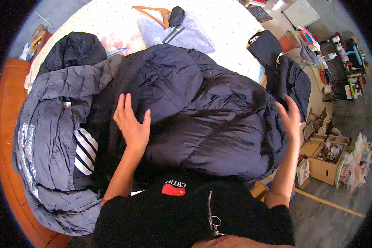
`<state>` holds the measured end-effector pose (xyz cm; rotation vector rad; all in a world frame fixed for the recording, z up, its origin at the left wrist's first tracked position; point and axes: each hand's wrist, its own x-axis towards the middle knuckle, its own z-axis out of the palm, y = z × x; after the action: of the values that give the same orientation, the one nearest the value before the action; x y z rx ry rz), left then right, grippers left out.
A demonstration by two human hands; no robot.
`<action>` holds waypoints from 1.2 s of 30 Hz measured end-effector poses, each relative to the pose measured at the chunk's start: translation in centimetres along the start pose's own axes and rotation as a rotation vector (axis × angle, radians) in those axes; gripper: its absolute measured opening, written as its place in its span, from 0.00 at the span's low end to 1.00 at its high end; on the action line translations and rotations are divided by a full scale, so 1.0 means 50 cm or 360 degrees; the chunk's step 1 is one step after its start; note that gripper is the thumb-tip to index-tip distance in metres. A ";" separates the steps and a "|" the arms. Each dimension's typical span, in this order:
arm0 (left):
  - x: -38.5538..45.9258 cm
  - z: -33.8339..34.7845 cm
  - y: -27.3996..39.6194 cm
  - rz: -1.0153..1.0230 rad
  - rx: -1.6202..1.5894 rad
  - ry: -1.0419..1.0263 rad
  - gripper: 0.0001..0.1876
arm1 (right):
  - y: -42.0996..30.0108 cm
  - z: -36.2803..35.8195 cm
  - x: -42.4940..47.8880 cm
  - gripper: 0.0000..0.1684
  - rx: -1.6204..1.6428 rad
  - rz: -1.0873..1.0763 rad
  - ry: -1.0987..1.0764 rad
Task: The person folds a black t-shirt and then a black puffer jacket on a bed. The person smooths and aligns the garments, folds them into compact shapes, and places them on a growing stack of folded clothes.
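Observation:
A large black padded jacket (217,124) lies spread and wrinkled before me, over the near part of the bed. My left hand (131,119) is above the jacket's left part, fingers apart and holding nothing; whether it touches the fabric I cannot tell. At the jacket's right edge, my right hand (290,116) has its thumb and fingers spread, with nothing in it. To the left lies a grey padded jacket (52,130) with shiny strips, and a black-and-white striped cloth (86,152) shows beside it.
On the bed (111,18) are a wooden hanger (166,18), a black pouch (176,16), a grey cylinder (173,34) and a folded lavender blanket (198,34). Black garments (293,80) hang over something at right. A cardboard box (322,169) stands on the floor; the brown headboard (7,124) borders the left.

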<state>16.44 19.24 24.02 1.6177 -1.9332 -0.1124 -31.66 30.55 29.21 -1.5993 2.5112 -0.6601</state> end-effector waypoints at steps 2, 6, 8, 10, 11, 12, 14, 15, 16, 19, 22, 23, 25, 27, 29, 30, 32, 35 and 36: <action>-0.013 -0.035 -0.020 0.0013 0.0185 0.0073 0.46 | -0.077 0.107 0.092 0.44 0.0235 -0.0277 -0.0222; -0.049 -0.056 -0.079 -0.0348 0.0137 -0.0052 0.53 | -0.017 0.321 0.205 0.73 -0.0246 -0.0224 -0.0676; -0.085 -0.063 -0.105 -0.0686 -0.0036 -0.0285 0.55 | -0.032 0.367 0.192 0.70 -0.0625 -0.0160 -0.0927; -0.129 -0.065 -0.129 -0.0953 -0.0166 -0.0487 0.58 | -0.086 0.377 0.155 0.61 -0.0874 -0.0129 -0.1006; -0.138 -0.064 -0.131 -0.0947 -0.0060 -0.0602 0.59 | -0.087 0.378 0.150 0.58 -0.0823 -0.0110 -0.0992; -0.147 -0.053 -0.140 -0.0958 -0.0069 -0.0701 0.58 | -0.091 0.376 0.147 0.55 -0.0772 -0.0093 -0.0975; -0.145 -0.036 -0.157 -0.0973 -0.0011 -0.0953 0.54 | -0.091 0.365 0.125 0.38 -0.0645 -0.0110 -0.0801; -0.131 -0.023 -0.163 -0.0987 0.0054 -0.1103 0.51 | -0.093 0.352 0.112 0.36 -0.0630 -0.0108 -0.0738; -0.114 -0.015 -0.165 -0.0988 0.0125 -0.1248 0.48 | -0.095 0.337 0.102 0.33 -0.0608 -0.0101 -0.0665; -0.074 -0.023 -0.142 -0.0793 0.0138 -0.1166 0.38 | -0.086 0.272 0.090 0.24 -0.0309 0.0053 -0.0296; -0.020 -0.039 -0.138 -0.0514 -0.0439 -0.0243 0.28 | -0.067 0.146 0.090 0.19 0.0489 -0.0075 0.0215; 0.030 -0.054 -0.116 -0.0435 -0.0586 -0.0017 0.27 | -0.026 0.099 0.105 0.19 0.0757 -0.0024 0.0201; 0.125 -0.089 -0.069 -0.0278 -0.0665 0.0345 0.24 | -0.025 -0.020 0.135 0.19 0.0923 0.0030 0.0374; 0.233 -0.119 -0.017 0.0084 -0.0808 0.0501 0.20 | -0.064 -0.141 0.159 0.18 0.0837 0.0032 0.0772; 0.348 -0.155 0.048 0.0447 -0.0959 0.0731 0.16 | -0.126 -0.237 0.206 0.18 0.1162 0.0218 0.1008; 0.407 -0.164 0.068 0.0554 -0.0713 0.0919 0.17 | -0.137 -0.289 0.246 0.18 0.1059 0.0197 0.1036; 0.535 -0.151 0.068 0.0429 -0.0735 0.0762 0.27 | -0.225 -0.314 0.306 0.26 0.1275 0.0124 0.1056; 0.658 -0.162 0.114 0.0446 -0.0361 0.1270 0.26 | -0.196 -0.330 0.542 0.24 0.1289 -0.0251 0.1039; 0.706 -0.145 0.100 0.0462 -0.0468 0.1176 0.28 | -0.201 -0.309 0.593 0.24 0.1155 -0.0204 0.0961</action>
<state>13.31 -9.63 45.92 0.9742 -1.4560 0.2727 -41.14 5.56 51.67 -1.3999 2.0364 -2.0308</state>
